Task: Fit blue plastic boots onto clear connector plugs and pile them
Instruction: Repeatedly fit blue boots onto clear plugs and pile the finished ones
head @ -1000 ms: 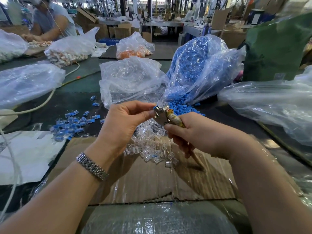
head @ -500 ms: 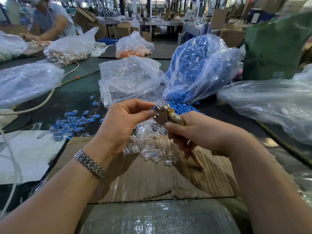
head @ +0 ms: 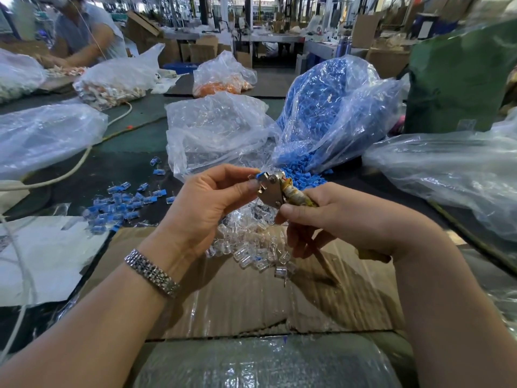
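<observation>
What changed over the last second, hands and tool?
Very little. The left hand still pinches a blue boot at the metal head of the tool, and the right hand still grips its wrapped handle. Both hands have drifted slightly toward the blue bag, together; nothing was taken up or let go. The loose clear plugs and the finished pile lie as before.

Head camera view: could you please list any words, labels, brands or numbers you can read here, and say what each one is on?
None can be read.
Green bag: a small pale label near its bottom edge, too blurred to read.
Cardboard boxes at the back: no legible print.
Metal tool in the right hand: no marking visible.
</observation>
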Motion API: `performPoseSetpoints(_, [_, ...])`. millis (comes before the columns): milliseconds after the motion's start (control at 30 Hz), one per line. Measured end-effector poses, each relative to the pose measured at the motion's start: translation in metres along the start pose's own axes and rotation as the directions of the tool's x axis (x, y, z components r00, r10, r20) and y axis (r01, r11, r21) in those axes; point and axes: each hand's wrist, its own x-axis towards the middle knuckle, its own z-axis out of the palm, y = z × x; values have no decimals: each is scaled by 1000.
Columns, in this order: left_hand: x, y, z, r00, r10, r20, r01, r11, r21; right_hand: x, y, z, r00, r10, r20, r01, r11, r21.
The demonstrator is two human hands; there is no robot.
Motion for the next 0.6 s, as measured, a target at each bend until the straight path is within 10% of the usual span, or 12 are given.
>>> performPoseSetpoints(600, [-3,0,-5,983,179,-47,-156,937,312,15,-5,25,984,10,-178,-29,994,-104])
